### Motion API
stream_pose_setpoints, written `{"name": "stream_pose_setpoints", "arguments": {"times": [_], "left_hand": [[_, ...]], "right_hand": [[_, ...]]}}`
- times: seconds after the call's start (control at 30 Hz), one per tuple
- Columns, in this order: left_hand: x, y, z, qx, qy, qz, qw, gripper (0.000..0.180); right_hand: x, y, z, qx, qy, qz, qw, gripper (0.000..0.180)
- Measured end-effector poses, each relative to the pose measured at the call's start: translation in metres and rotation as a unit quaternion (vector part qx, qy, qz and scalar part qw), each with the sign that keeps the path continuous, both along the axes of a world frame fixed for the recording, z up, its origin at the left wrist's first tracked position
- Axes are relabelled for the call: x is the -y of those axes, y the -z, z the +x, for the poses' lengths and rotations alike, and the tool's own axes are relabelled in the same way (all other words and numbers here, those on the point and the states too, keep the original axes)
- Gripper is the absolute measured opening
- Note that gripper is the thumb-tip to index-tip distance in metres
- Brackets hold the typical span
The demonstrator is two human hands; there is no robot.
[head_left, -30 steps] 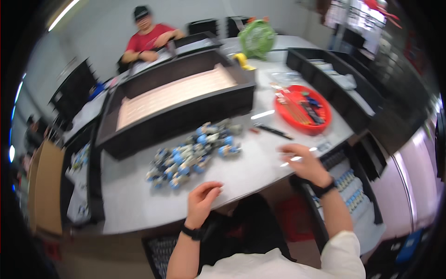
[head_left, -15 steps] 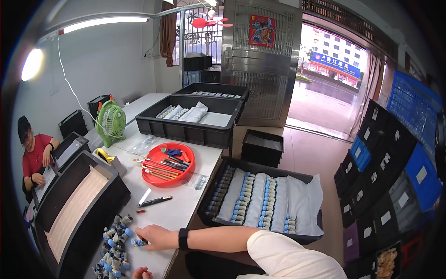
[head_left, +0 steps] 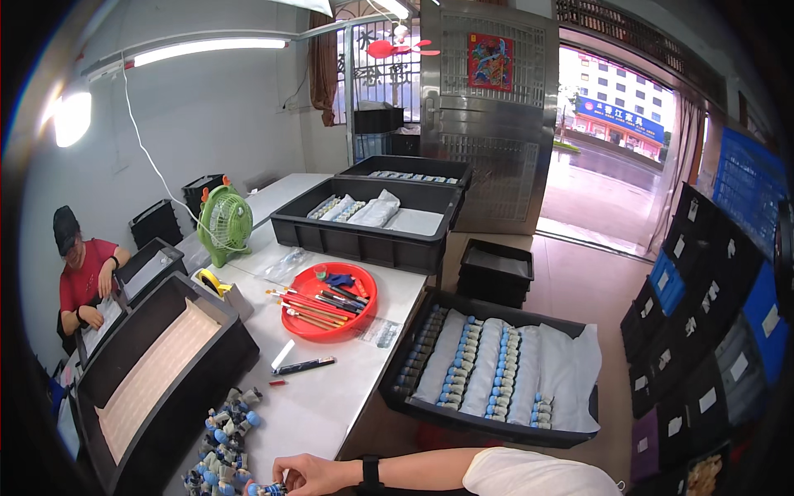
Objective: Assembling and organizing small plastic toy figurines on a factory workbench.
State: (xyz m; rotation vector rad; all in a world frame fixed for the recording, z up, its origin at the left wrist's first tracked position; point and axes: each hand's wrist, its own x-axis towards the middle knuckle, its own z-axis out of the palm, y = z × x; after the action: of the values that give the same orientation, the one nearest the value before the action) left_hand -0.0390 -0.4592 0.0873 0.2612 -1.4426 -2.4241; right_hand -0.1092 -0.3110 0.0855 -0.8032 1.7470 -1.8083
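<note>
Though in the right hand, blue figurine partly hidden; cropped below

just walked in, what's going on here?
The person's right hand holds a small blue-and-grey figurine beside a pile of similar ones on the table. More lie in rows in a black crate to the right. The left hand is out of view.
</note>
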Motion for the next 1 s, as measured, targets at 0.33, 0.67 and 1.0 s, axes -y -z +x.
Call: {"name": "stream_pose_setpoints", "arguments": {"times": [0.33,0.67,1.0], "left_hand": [[0.003,0.016,-0.001,0.0,-0.024,0.013,1.0,0.025],[0.009,0.016,-0.005,-0.016,0.052,0.079,0.995,0.029],[0.007,0.017,-0.006,-0.024,0.057,0.088,0.994,0.028]], "right_hand": [[0.01,0.014,0.003,-0.004,0.031,-0.045,0.999,0.021],[0.009,0.009,0.0,0.03,0.037,-0.042,0.998,0.024],[0.001,0.006,-0.002,0.066,0.015,-0.076,0.995,0.018]]}}
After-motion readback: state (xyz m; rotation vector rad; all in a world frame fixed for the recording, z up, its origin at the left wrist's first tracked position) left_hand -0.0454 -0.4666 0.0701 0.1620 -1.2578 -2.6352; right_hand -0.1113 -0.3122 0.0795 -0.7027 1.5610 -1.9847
